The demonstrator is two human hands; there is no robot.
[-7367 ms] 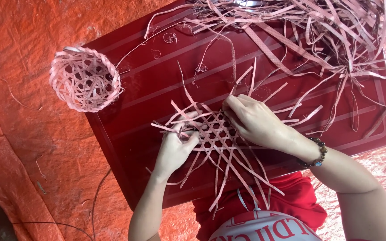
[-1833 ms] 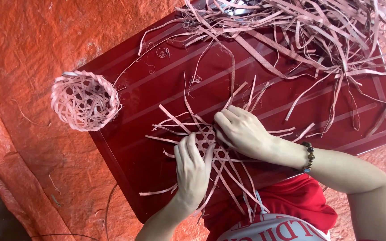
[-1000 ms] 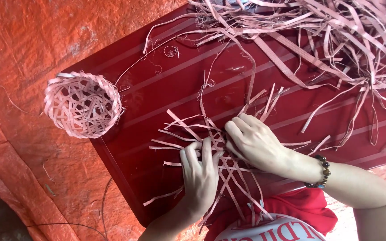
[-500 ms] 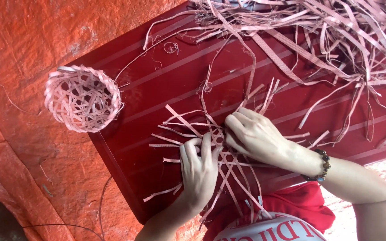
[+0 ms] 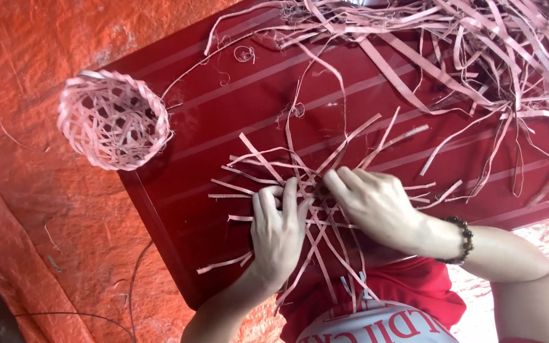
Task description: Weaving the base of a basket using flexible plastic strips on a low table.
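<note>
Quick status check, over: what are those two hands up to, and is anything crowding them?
Left hand and right hand both pressing on the pink woven strip mat, fingers pinching strips. Mat flat on the dark red board. Loose strip pile and small woven basket lie apart.

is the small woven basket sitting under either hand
No, the small woven basket sits apart at the board's corner, while both hands press the flat weave.
</note>
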